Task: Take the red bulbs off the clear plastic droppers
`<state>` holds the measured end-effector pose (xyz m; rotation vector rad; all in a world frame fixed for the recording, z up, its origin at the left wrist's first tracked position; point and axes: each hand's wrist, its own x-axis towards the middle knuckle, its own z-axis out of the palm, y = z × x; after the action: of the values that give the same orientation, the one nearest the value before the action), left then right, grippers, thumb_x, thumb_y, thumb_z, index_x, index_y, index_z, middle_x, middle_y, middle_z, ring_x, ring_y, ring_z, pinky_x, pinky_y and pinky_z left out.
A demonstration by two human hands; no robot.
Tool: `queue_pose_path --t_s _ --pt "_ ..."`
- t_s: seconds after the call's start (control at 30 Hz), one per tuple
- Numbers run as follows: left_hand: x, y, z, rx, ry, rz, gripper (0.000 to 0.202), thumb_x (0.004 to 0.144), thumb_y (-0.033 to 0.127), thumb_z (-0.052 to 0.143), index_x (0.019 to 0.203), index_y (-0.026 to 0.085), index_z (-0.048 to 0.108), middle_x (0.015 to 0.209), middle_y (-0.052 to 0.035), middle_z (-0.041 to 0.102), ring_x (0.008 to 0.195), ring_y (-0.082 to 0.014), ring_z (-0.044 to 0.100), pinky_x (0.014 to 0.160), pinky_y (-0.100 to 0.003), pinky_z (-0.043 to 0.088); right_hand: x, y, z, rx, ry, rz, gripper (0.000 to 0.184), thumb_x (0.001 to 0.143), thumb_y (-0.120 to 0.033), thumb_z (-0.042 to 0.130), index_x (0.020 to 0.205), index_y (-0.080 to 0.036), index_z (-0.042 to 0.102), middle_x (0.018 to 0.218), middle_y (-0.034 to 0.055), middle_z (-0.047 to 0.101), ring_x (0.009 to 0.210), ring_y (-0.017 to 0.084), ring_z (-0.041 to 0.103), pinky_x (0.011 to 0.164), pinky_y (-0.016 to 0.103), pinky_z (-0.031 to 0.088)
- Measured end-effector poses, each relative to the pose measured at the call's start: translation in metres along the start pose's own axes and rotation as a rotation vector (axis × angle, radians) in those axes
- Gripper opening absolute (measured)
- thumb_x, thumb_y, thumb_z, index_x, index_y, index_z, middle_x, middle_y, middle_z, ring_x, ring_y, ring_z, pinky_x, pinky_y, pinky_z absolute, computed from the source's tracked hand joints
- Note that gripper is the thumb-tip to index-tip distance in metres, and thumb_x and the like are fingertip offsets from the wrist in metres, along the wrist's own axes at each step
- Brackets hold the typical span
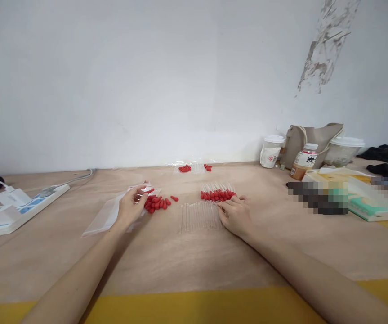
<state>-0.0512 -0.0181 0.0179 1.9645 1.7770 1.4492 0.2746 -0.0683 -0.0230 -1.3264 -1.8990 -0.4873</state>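
My left hand [131,206] reaches over a clear plastic bag [105,215] toward a loose pile of red rubber bulbs [157,203]; thumb and fingers are curled close together at the pile's edge, and whether they pinch a bulb is unclear. My right hand [234,213] rests palm down, fingers bent, on a row of clear glass tubes [198,216] lying side by side. Its fingertips touch a second row of tubes capped with red bulbs [218,194] just beyond.
More red bulbs on clear plastic [194,168] lie near the wall. A white power strip [21,208] with cables sits at the left. At the right stand cups [272,150], a bottle [304,161], a beige bag [315,141] and boxes [369,202].
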Motion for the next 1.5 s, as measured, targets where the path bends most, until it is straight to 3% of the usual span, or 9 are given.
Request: queue_pose_path --t_s 0.2,0.43,0.57,0.73,1.07,1.17,1.3,1.4,1.5 --pt "-0.002 -0.004 0.007 0.109 -0.009 0.056 0.031 0.072 0.038 0.052 0.096 0.021 0.058 0.085 -0.0023 0.064 0.073 -0.0165 0.057 0.06 -0.026 0.044 -0.002 -0.006 -0.004 -0.01 -0.117 -0.04 0.021 0.081 -0.035 0.047 0.081 -0.025 0.065 0.073 0.0008 0.064 0.077 0.017 0.049 0.083 0.037 0.02" --pt "0.0 -0.012 0.009 0.177 -0.071 0.073 0.026 0.073 0.041 0.051 0.083 0.021 0.062 0.085 -0.0007 0.065 0.072 -0.0162 0.056 0.061 -0.025 0.043 0.0 -0.012 -0.013 0.008 -0.237 -0.06 0.038 0.075 -0.056 0.048 0.084 -0.023 0.064 0.079 0.004 0.061 0.082 0.019 0.047 0.084 0.038 0.022" --pt "0.0 -0.012 0.008 0.199 -0.076 0.095 0.031 0.074 0.044 0.049 0.089 0.021 0.063 0.091 -0.0021 0.065 0.077 -0.0178 0.056 0.063 -0.026 0.043 0.001 -0.014 -0.017 0.019 -0.266 -0.088 0.045 0.073 -0.062 0.046 0.086 -0.023 0.065 0.079 0.004 0.06 0.081 0.019 0.047 0.083 0.038 0.023" --pt "-0.001 -0.009 0.005 0.192 -0.045 0.095 0.034 0.077 0.045 0.045 0.092 0.021 0.063 0.095 -0.0029 0.065 0.079 -0.0185 0.056 0.065 -0.026 0.042 0.0 -0.011 -0.016 0.018 -0.203 -0.079 0.043 0.074 -0.06 0.047 0.087 -0.023 0.065 0.077 0.0033 0.06 0.079 0.018 0.048 0.082 0.037 0.024" --pt "0.0 -0.012 -0.001 0.166 -0.017 0.05 0.031 0.077 0.043 0.045 0.088 0.021 0.064 0.084 -0.002 0.066 0.075 -0.018 0.058 0.066 -0.027 0.043 0.001 -0.005 -0.014 0.059 -0.102 -0.032 0.035 0.076 -0.052 0.05 0.085 -0.022 0.066 0.074 0.0026 0.061 0.077 0.016 0.047 0.083 0.036 0.021" --pt "0.001 -0.011 -0.003 0.219 0.086 0.108 0.03 0.079 0.041 0.044 0.086 0.02 0.064 0.087 -0.0034 0.065 0.082 -0.0202 0.057 0.075 -0.031 0.042 0.004 0.003 -0.013 0.044 -0.054 0.024 0.027 0.082 -0.041 0.047 0.083 -0.022 0.065 0.075 0.002 0.061 0.075 0.015 0.049 0.084 0.037 0.018" --pt "-0.006 0.0 0.0 0.274 0.248 0.286 0.024 0.08 0.036 0.047 0.086 0.02 0.064 0.088 -0.005 0.062 0.089 -0.0213 0.054 0.087 -0.037 0.037 0.008 0.021 -0.011 0.001 -0.001 0.163 0.019 0.081 -0.029 0.047 0.077 -0.022 0.064 0.076 0.0016 0.062 0.077 0.016 0.05 0.081 0.037 0.018" --pt "-0.023 0.021 0.008 0.206 0.094 0.455 0.021 0.082 0.032 0.047 0.088 0.021 0.063 0.092 -0.0056 0.06 0.093 -0.0202 0.054 0.087 -0.035 0.039 0.011 0.031 -0.011 -0.036 -0.016 0.208 0.017 0.078 -0.031 0.05 0.079 -0.022 0.064 0.075 0.0018 0.061 0.079 0.017 0.051 0.078 0.036 0.019" --pt "-0.045 0.047 0.018 0.148 -0.285 0.626 0.029 0.083 0.034 0.046 0.109 0.024 0.056 0.115 -0.0067 0.054 0.109 -0.0213 0.047 0.094 -0.038 0.037 0.017 0.032 -0.013 -0.084 -0.066 0.165 0.018 0.078 -0.033 0.05 0.085 -0.024 0.064 0.077 0.0017 0.06 0.08 0.017 0.05 0.077 0.036 0.019"
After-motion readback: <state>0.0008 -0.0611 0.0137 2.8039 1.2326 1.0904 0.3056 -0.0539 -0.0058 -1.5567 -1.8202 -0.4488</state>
